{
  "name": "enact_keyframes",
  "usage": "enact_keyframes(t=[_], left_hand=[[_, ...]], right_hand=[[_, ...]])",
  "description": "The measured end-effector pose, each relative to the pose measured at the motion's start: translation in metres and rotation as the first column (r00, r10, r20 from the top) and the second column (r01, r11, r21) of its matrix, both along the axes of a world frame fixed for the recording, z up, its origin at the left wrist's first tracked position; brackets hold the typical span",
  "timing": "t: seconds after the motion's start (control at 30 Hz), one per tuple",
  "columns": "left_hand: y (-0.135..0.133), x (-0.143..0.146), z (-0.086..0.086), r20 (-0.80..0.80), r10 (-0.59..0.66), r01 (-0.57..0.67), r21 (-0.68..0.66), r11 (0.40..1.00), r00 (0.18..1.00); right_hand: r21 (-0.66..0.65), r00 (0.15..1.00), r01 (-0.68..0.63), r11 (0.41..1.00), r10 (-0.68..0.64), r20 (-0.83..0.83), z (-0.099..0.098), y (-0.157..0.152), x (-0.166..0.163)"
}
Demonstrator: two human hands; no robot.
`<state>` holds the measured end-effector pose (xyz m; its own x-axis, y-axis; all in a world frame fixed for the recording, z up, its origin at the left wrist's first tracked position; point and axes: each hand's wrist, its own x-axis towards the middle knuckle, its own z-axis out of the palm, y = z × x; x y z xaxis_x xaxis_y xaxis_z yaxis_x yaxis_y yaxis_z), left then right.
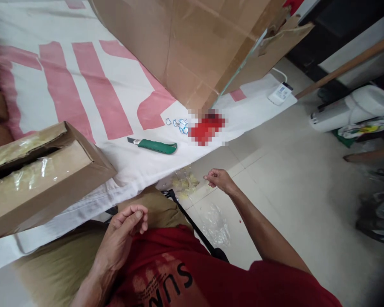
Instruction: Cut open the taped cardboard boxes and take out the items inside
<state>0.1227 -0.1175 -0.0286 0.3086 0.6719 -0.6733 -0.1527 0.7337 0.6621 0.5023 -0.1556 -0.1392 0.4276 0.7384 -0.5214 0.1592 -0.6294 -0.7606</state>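
Note:
My left hand (128,221) is held over my lap, in front of my red shirt. Its fingers are curled in with the thumb against them, and nothing shows between them. Beyond the table edge, over the floor, my right hand (218,179) is closed in a pinch; whatever it may hold is too small to make out. A green utility knife (158,146) lies on the white and pink cloth (124,160), its blade end pointing left. Small blue-edged white pieces (181,125) lie beside a blurred red thing (206,129) near the table's edge.
A large cardboard box (195,47) stands at the back of the table. On the left sits an opened carton (51,183) with clear plastic-wrapped contents. A white adapter (280,94) rests at the far corner. Plastic scraps (216,224) and a white cylinder (355,106) are beyond the table.

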Motion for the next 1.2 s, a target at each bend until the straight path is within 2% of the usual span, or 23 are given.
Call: enact_keyframes(t=[0.2, 0.37, 0.5, 0.57, 0.63, 0.7, 0.73, 0.77, 0.8, 0.87, 0.9, 0.93, 0.97, 1.03, 1.13, 1.2], left_hand=[[0.002, 0.002, -0.004, -0.019, -0.021, 0.022, 0.034, 0.999, 1.0], [0.009, 0.024, -0.009, -0.061, -0.183, 0.19, 0.132, 0.973, 0.981], [0.007, 0.039, -0.009, -0.054, -0.278, 0.283, 0.15, 0.947, 0.959], [0.005, 0.036, -0.006, -0.061, -0.272, 0.278, 0.202, 0.939, 0.96], [0.005, 0.024, -0.002, -0.131, -0.204, 0.236, 0.322, 0.917, 0.97], [0.004, 0.002, 0.006, -0.251, -0.029, 0.159, 0.518, 0.84, 0.968], [0.003, -0.011, 0.01, -0.299, 0.104, 0.115, 0.63, 0.768, 0.949], [0.001, -0.025, 0.014, -0.32, 0.26, 0.068, 0.738, 0.671, 0.911], [-0.001, -0.04, 0.017, -0.309, 0.423, 0.023, 0.829, 0.559, 0.852], [-0.004, -0.068, 0.018, -0.217, 0.709, -0.065, 0.935, 0.348, 0.671], [-0.004, -0.082, 0.016, -0.168, 0.803, -0.11, 0.954, 0.278, 0.571], [-0.002, -0.093, 0.013, -0.138, 0.86, -0.157, 0.957, 0.243, 0.492], [0.002, -0.103, 0.008, -0.133, 0.887, -0.202, 0.949, 0.243, 0.443], [0.013, -0.117, -0.002, -0.18, 0.883, -0.278, 0.905, 0.321, 0.434], [0.034, -0.125, -0.011, -0.245, 0.795, -0.33, 0.812, 0.481, 0.556], [0.044, -0.124, -0.014, -0.212, 0.736, -0.355, 0.769, 0.532, 0.643]], right_hand=[[0.06, 0.979, -0.021, 0.998, 0.033, -0.203, 0.019, -0.004, -0.017], [0.091, 0.959, -0.045, 0.995, 0.069, -0.276, 0.042, -0.008, -0.04], [0.141, 0.965, -0.083, 0.987, 0.115, -0.237, 0.06, -0.012, -0.05], [0.177, 0.972, -0.15, 0.973, 0.178, -0.156, 0.068, -0.011, -0.054], [0.193, 0.957, -0.288, 0.938, 0.288, 0.024, 0.074, -0.006, -0.059], [0.21, 0.916, -0.4, 0.892, 0.38, 0.131, 0.078, 0.007, -0.069], [0.237, 0.895, -0.445, 0.864, 0.415, 0.166, 0.081, 0.016, -0.077], [0.278, 0.875, -0.482, 0.831, 0.443, 0.193, 0.084, 0.026, -0.087], [0.326, 0.858, -0.513, 0.794, 0.466, 0.215, 0.088, 0.037, -0.099], [0.426, 0.834, -0.551, 0.717, 0.495, 0.246, 0.097, 0.061, -0.128], [0.464, 0.826, -0.561, 0.685, 0.503, 0.256, 0.102, 0.075, -0.144], [0.495, 0.82, -0.567, 0.659, 0.507, 0.265, 0.106, 0.089, -0.16], [0.522, 0.819, -0.568, 0.637, 0.504, 0.276, 0.108, 0.104, -0.177], [0.571, 0.817, -0.566, 0.595, 0.498, 0.291, 0.11, 0.132, -0.207], [0.615, 0.808, -0.563, 0.552, 0.523, 0.27, 0.104, 0.163, -0.242], [0.614, 0.808, -0.56, 0.557, 0.533, 0.253, 0.099, 0.169, -0.254]])
